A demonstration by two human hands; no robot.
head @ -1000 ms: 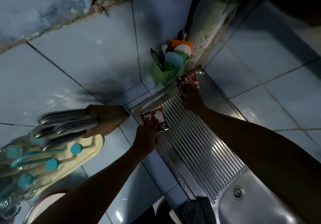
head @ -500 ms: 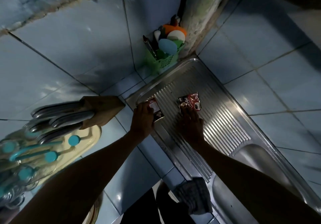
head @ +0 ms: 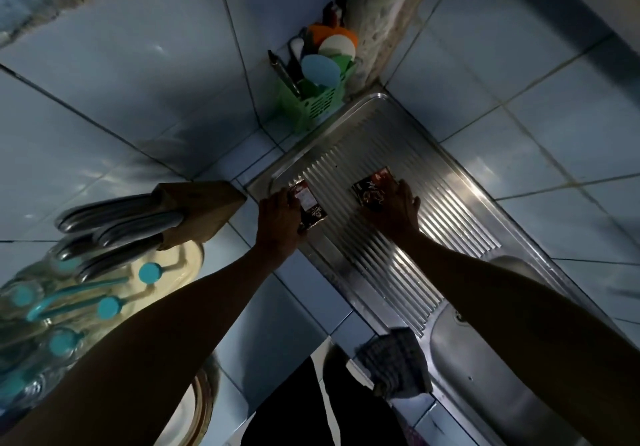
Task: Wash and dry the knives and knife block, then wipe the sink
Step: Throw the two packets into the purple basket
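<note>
A wooden knife block (head: 204,208) lies on the tiled counter at left, with several metal knife handles (head: 114,222) sticking out toward the left. The steel sink's ribbed drainboard (head: 457,217) runs diagonally to the basin (head: 491,383) at lower right. My left hand (head: 277,226) grips the edge of a dark red sachet (head: 311,208) at the drainboard's left rim. My right hand (head: 396,212) rests with straight fingers on a second dark sachet (head: 370,193) on the ribs.
A green caddy (head: 317,106) with utensils and coloured lids stands in the far corner. A cream tray (head: 183,258) with glasses and teal-topped items sits at left beside the block. A grey checked cloth (head: 394,359) hangs over the sink's near edge.
My right hand has brought its sachet from the far corner by the caddy to the middle of the drainboard. My left hand has stayed at the left rim with its sachet.
</note>
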